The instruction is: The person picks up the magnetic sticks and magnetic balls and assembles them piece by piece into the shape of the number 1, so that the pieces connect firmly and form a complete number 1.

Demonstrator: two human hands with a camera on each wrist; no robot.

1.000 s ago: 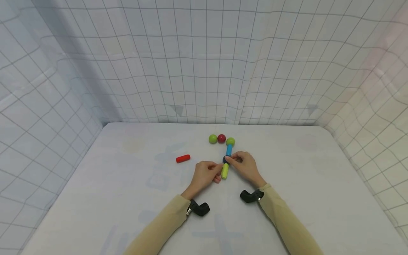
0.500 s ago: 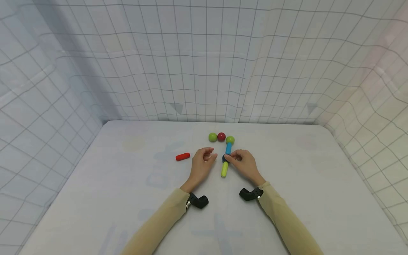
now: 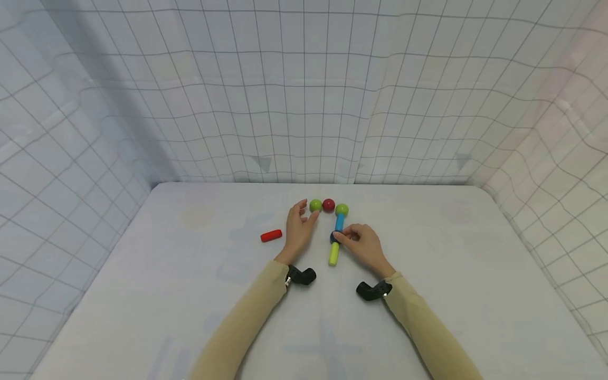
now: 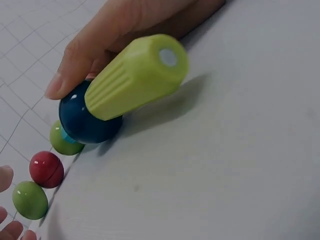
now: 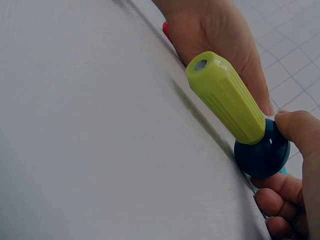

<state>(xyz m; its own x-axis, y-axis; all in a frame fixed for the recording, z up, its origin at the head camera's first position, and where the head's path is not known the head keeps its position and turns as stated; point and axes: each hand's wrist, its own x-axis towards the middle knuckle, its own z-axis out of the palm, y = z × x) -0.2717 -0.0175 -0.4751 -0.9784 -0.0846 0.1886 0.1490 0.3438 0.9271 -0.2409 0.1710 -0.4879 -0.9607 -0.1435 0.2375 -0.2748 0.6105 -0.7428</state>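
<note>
My right hand point(image 3: 364, 245) pinches a dark blue ball point(image 5: 262, 150) between thumb and fingers. From that ball a ribbed yellow-green rod point(image 5: 225, 95) sticks out toward me, with a grey disc in its end. On the ball's far side a light blue rod point(image 3: 339, 222) leads to a green ball point(image 3: 341, 210), so the pieces form one line. My left hand point(image 3: 298, 229) holds nothing; its thumb and fingers are spread beside a loose green ball point(image 3: 315, 206). A dark red ball point(image 4: 46, 169) sits right of that loose ball.
A red rod point(image 3: 271, 236) lies on the white table point(image 3: 166, 274), left of my left hand. White gridded curtains point(image 3: 304, 105) stand behind the table and along its sides. Each wrist carries a black camera mount point(image 3: 374, 291).
My left hand has left the yellow-green rod and moved away from me, up to the loose green ball, with its fingers spreading. My right hand stays on the dark blue ball.
</note>
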